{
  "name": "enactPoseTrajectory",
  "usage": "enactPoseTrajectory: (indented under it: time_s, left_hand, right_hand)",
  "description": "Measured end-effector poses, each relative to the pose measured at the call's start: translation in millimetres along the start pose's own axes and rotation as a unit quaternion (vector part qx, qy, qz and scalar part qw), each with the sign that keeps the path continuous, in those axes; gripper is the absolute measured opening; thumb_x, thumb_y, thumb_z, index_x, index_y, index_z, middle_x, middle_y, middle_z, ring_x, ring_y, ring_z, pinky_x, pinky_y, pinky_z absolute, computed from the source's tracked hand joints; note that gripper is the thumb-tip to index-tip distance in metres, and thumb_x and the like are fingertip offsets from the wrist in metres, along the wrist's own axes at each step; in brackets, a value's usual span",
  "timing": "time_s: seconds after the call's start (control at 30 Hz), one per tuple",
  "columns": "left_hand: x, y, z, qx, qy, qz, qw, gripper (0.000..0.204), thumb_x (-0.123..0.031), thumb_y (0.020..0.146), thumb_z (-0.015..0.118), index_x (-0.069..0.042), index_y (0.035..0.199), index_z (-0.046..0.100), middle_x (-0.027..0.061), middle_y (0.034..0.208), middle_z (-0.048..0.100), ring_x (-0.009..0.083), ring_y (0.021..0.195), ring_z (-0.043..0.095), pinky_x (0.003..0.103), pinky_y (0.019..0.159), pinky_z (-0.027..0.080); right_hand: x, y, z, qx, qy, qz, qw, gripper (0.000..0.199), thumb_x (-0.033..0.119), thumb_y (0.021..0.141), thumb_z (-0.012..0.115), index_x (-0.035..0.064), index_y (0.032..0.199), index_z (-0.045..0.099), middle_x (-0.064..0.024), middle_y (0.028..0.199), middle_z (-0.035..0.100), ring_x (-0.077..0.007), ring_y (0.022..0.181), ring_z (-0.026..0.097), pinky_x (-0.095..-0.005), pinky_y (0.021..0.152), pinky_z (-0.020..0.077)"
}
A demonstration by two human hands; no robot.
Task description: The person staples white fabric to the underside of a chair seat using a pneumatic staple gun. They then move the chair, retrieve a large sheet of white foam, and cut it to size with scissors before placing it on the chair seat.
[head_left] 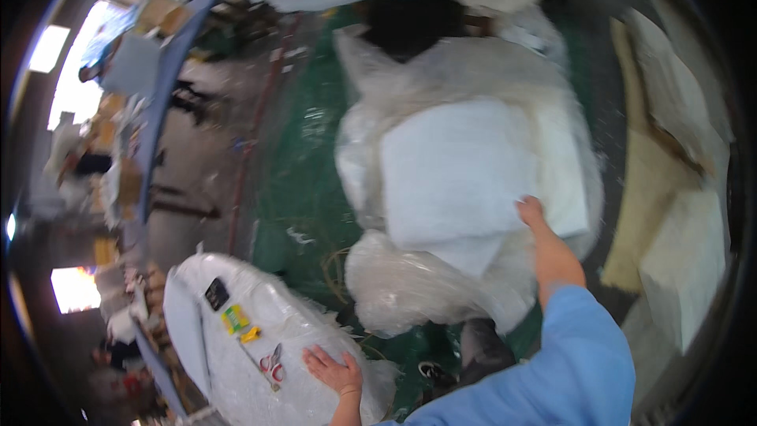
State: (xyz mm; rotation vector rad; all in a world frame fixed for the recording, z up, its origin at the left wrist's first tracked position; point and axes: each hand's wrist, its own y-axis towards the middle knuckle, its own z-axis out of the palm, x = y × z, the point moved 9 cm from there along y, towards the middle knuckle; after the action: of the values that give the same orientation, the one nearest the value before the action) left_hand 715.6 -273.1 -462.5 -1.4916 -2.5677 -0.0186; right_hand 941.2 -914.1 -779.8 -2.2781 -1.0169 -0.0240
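My left hand (331, 371) lies flat with fingers spread on a long bundle (307, 323) wrapped in clear plastic, at the lower left. Just left of it are scissors with red handles (272, 364) and a thin rod (254, 357). Ahead, a stack of white padding sheets (457, 166) rests on crumpled clear plastic (402, 284). With my arm stretched forward, my right hand (531, 211) is closed at the top sheet's right edge and seems to pinch it; its fingertips are partly hidden by blur.
On the bundle also lie a yellow-green packet (235, 319), a small yellow item (251, 334) and a black pouch-like object (216, 293). Beige boards (654, 205) and a white block (684, 268) stand at the right. Green floor sheeting (303, 173) runs beneath. People work at blue-edged tables at left.
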Motion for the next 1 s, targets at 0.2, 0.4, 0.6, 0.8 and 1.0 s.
enactPoseTrajectory:
  time_s: [0.2,0.4,0.6,0.8,1.0]
  left_hand:
    - [1.9,0.5,-4.8,-0.026,-0.03,0.018,0.999,0.095,-0.038,0.082,0.068,-0.002,0.16,0.026,0.0305,0.164,0.021,0.051,0.152,0.019,0.061,0.122,0.015]
    - [-3.1,4.8,-2.7,-0.023,-0.026,0.024,0.999,0.096,-0.038,0.082,0.068,-0.002,0.16,0.025,0.0316,0.164,0.02,0.0527,0.151,0.018,0.063,0.121,0.015]
    - [-8.0,6.9,-1.6,-0.021,-0.022,0.043,0.999,0.098,-0.038,0.081,0.069,-0.003,0.16,0.023,0.0333,0.163,0.02,0.0545,0.15,0.018,0.064,0.12,0.015]
    - [-10.7,7.1,-8.0,-0.014,-0.016,0.033,0.999,0.099,-0.038,0.081,0.069,-0.002,0.16,0.022,0.0328,0.163,0.019,0.0535,0.151,0.018,0.065,0.121,0.013]
    - [-6.7,5.0,-19.4,-0.003,-0.044,0.016,0.999,0.097,-0.041,0.082,0.069,-0.004,0.16,0.024,0.0312,0.165,0.018,0.0522,0.152,0.014,0.064,0.121,0.011]
  right_hand:
    - [-29.2,50.1,16.6,-0.019,0.049,0.083,0.995,0.072,0.034,0.086,0.072,-0.0009,0.145,0.052,-0.0238,0.144,0.057,-0.0386,0.135,0.054,-0.0429,0.115,0.0414]
    - [-34.5,56.2,22.3,-0.003,0.075,0.131,0.989,0.076,0.037,0.086,0.073,0.0036,0.15,0.048,-0.0201,0.147,0.056,-0.0371,0.136,0.053,-0.0416,0.114,0.0417]
    - [2.3,30.9,20.2,-0.002,-0.088,0.118,0.989,0.065,0.043,0.088,0.072,0.0144,0.144,0.055,-0.013,0.144,0.06,-0.0365,0.129,0.059,-0.0505,0.105,0.0469]
    - [18.5,19.5,53.6,0.052,0.422,0.099,0.9,0.064,0.022,0.083,0.08,-0.0034,0.136,0.054,-0.0217,0.129,0.065,-0.0383,0.114,0.065,-0.0503,0.097,0.0519]
    - [106.3,-43.1,53.1,0.218,0.325,0.048,0.919,0.071,0.017,0.082,0.08,-0.0129,0.137,0.046,-0.0251,0.126,0.064,-0.0355,0.112,0.066,-0.0442,0.093,0.0544]
